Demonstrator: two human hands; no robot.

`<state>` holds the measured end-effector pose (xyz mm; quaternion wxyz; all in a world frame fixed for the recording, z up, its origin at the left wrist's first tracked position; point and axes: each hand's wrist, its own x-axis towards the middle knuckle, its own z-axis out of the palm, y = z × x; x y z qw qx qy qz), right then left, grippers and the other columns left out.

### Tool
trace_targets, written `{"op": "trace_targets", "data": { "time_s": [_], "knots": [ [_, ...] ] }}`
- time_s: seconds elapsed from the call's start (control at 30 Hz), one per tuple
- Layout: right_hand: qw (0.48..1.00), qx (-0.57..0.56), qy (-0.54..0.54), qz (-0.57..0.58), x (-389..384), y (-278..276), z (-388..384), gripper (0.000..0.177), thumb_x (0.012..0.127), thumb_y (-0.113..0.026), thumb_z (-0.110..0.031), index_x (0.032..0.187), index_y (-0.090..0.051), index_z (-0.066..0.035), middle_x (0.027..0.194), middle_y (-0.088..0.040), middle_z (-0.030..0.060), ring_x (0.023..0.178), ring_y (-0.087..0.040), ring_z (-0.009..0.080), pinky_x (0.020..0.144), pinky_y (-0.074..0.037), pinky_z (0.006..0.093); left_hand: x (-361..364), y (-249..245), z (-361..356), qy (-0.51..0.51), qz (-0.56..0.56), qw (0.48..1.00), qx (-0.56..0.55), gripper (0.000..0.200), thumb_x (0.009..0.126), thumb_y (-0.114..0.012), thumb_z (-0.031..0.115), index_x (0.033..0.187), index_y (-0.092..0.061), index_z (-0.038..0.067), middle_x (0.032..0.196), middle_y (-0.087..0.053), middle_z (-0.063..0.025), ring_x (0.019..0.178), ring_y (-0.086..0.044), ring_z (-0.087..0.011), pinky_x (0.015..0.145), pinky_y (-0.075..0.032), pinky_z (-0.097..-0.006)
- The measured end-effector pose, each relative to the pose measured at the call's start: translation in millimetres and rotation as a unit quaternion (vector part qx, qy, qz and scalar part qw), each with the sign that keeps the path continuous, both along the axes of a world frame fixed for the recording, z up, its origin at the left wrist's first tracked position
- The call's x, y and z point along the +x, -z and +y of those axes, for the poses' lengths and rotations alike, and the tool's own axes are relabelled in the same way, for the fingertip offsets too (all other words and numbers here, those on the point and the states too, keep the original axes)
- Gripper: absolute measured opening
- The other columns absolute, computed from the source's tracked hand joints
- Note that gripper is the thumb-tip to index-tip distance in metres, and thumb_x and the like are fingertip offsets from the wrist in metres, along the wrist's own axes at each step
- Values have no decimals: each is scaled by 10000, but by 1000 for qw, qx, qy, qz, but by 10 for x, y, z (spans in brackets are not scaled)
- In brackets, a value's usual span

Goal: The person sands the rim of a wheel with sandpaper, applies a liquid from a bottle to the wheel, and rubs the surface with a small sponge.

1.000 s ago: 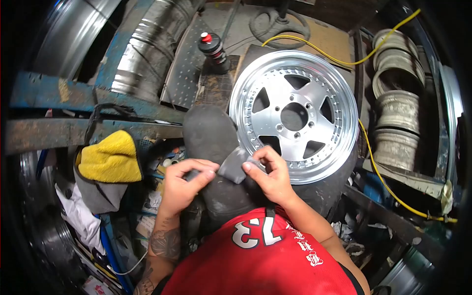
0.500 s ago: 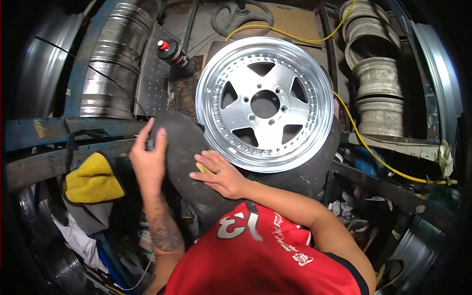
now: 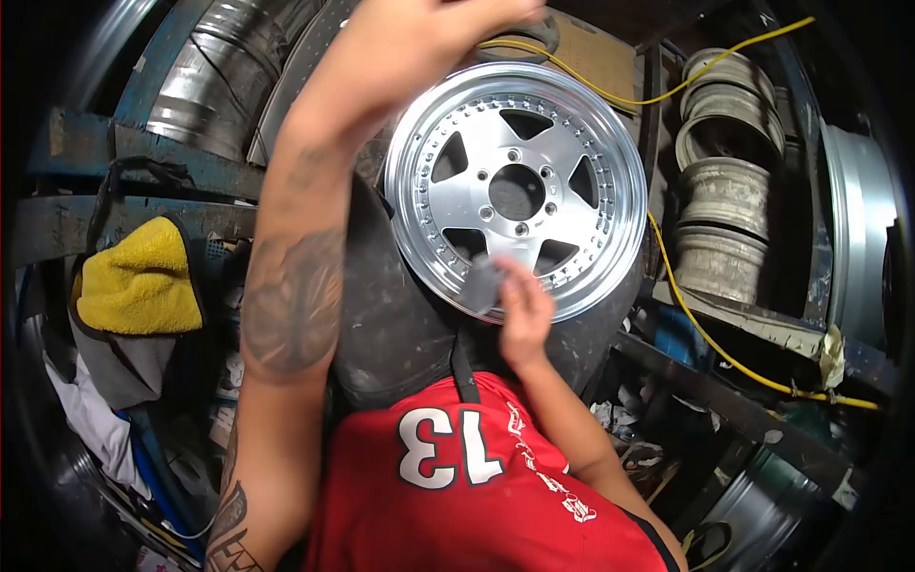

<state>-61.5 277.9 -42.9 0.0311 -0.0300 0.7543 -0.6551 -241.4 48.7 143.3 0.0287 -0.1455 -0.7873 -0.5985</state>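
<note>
Since the earlier frame, the left hand [image 3: 396,57] has swung from beside the dark surface up to the top edge of the view, and the right hand [image 3: 526,310] has shifted from that surface to the lower part of the wheel [image 3: 469,202]. Nearest the viewer is the red shirt [image 3: 429,515], with the left forearm [image 3: 291,305] rising past it. The right grip pinches a thin grey piece [image 3: 482,286] between thumb and fingers; of the left grip, blurred and cut off by the frame, the state cannot be told. The grey piece projects to the left of the right fingers, its long axis roughly upright in the view and slightly tilted, over the lower rim; whether it touches the metal cannot be told. The right hand is the nearer to this part of the wheel. The wheel lies face up, the dark, scuffed surface [image 3: 391,329] showing below and to its left. Farther out, a yellow cloth [image 3: 138,286] hangs at left, a yellow hose [image 3: 753,367] curves along the right, stacked rims [image 3: 721,229] stand behind it, and cardboard [image 3: 599,62] lies beyond the wheel.
</note>
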Motion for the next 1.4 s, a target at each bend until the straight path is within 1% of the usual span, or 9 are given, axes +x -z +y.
{"op": "trace_targets", "data": {
  "time_s": [0.2, 0.3, 0.37, 0.43, 0.57, 0.77, 1.0, 1.23, 1.4],
  "knots": [
    [916, -299, 124, -239, -172, 361, 493, 521, 1034, -637, -96, 1498, -426, 12, 801, -623, 34, 663, -669, 110, 476, -489, 210, -1070, 333, 229, 21, -19, 992, 123, 295, 988, -667, 289, 992, -781, 17, 827, -728, -10, 666, -585, -85, 589, -443, -257],
    [898, -301, 154, -280, -224, 308, 409, 534, 999, -658, -26, 1479, -430, 14, 895, -675, 65, 807, -739, 171, 624, -614, 240, -1465, 1391, 107, 3, 181, 981, -74, 259, 968, -655, 253, 985, -767, 21, 902, -752, -136, 845, -719, -248, 753, -543, -359],
    [872, -338, 143, -322, -277, 402, 366, 493, 958, -678, 25, 1418, -507, -24, 1013, -710, 87, 975, -742, 204, 868, -648, 286, -1078, 1111, 307, -108, 23, 935, -336, 297, 909, -658, 345, 1045, -808, 127, 920, -787, -86, 811, -749, -247, 764, -579, -379],
    [868, -367, 118, -314, -366, 485, 241, 499, 944, -694, 27, 1409, -526, -40, 1090, -707, 113, 1042, -724, 211, 945, -620, 312, -1052, 1016, 386, -44, 20, 959, -280, 346, 858, -661, 401, 1080, -810, 181, 1032, -780, -128, 998, -738, -345, 900, -584, -455],
    [904, -281, 120, -300, -548, 458, 35, 725, 896, -780, -18, 1509, -392, -37, 1151, -687, 115, 940, -698, 154, 779, -595, 285, -942, 582, 201, 113, 42, 992, -36, 262, 973, -650, 259, 1003, -756, 21, 935, -743, -157, 857, -719, -257, 764, -544, -364],
    [945, -129, 142, -264, -622, 719, -95, 326, 920, -787, -94, 1152, -566, -35, 1144, -683, 65, 911, -638, 80, 795, -493, 227, -1096, 1058, 112, -12, 174, 974, 142, 228, 951, -687, 225, 1044, -735, 22, 887, -714, -137, 894, -708, -264, 838, -537, -353],
    [979, -93, 39, -176, -758, 665, -260, 179, 809, -632, 43, 763, -486, -51, 1003, -644, 72, 995, -581, 171, 968, -448, 333, -1236, 459, -135, -23, -28, 998, -43, 315, 962, -683, 279, 1041, -755, -17, 785, -699, -62, 695, -617, -129, 660, -500, -297],
    [952, 267, -117, -95, -995, 532, -245, 300, 750, -770, -31, 768, -470, -31, 901, -566, 157, 836, -563, 340, 761, -475, 401, -1180, 463, -195, -103, 70, 985, 117, 287, 1010, -620, 314, 1059, -774, 77, 734, -592, 39, 592, -491, -18, 530, -371, -173],
    [952, 275, -117, -66, -927, 568, -302, 282, 798, -805, -114, 984, -621, -9, 1036, -619, 155, 982, -633, 370, 845, -528, 442, -1398, 728, -383, -114, 66, 963, 235, 278, 1030, -620, 321, 1122, -749, 93, 730, -560, 84, 568, -452, 5, 522, -366, -153]
  ]
}}
